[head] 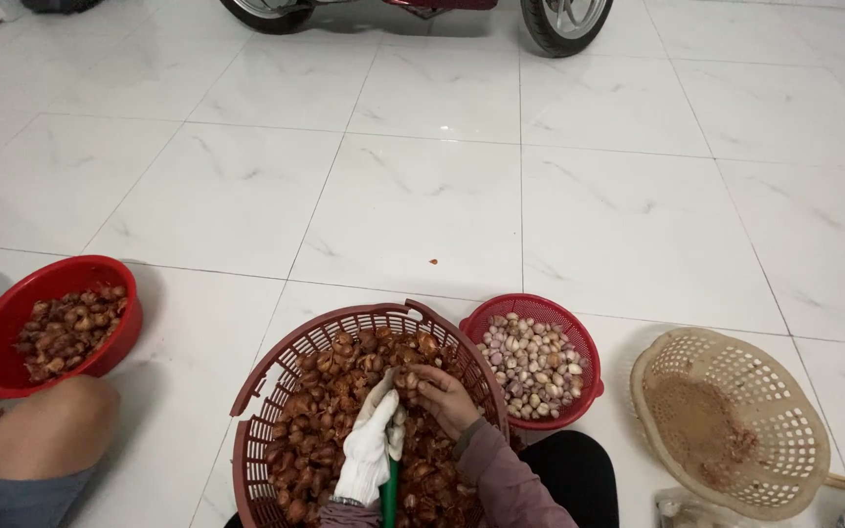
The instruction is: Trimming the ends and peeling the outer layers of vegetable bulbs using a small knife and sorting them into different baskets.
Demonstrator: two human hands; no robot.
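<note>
Left hand: your left hand [368,445], white-gloved, angles up into the big maroon basket [276,391], fingers closed on a green-handled tool [388,499].
Right hand: your right hand [445,396], bare, palm down, fingers curled, pinches one unpeeled shallot [407,379].
Shallot: over the basket's pile, by the glove tips.
Right side: small red basket [579,337] of peeled bulbs.

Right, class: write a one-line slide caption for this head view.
Gloved left hand and bare right hand work unpeeled shallots in a red basket.
</note>
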